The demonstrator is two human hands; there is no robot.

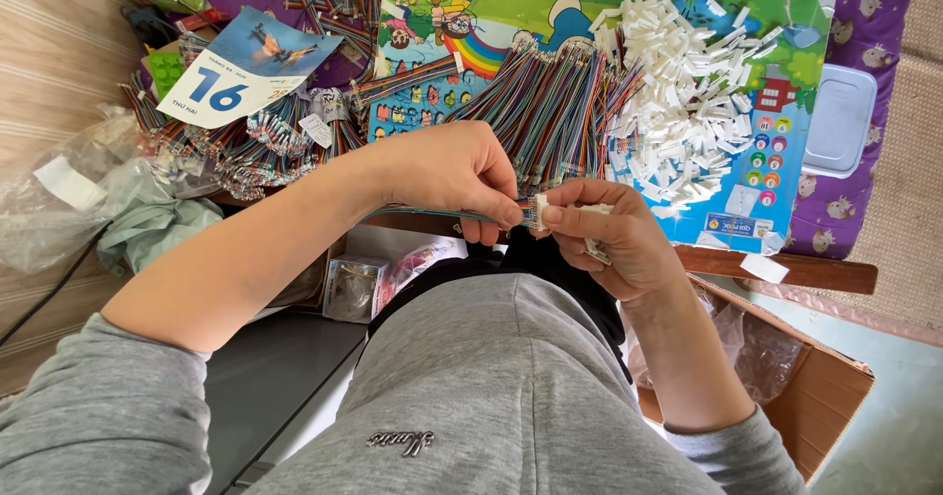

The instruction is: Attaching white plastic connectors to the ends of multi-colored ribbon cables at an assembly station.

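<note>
My left hand [454, 173] pinches a thin flat ribbon of multicoloured wires [432, 212] near its end. My right hand [614, 235] holds a small white plastic connector [539, 210] against that wire end, with another white piece tucked under its fingers. Both hands meet just above my lap, in front of the low table edge. Behind them lies a fanned bundle of multicoloured wire ribbons [550, 102] and a heap of white connectors [688, 102] on a bright cartoon-printed board [776, 176].
More wire bundles [246, 151] and a calendar page [246, 68] lie at the left, beside crumpled clear plastic bags [69, 191]. A white lidded box [840, 122] sits at the right. An open cardboard box [815, 397] with plastic lining stands by my right elbow.
</note>
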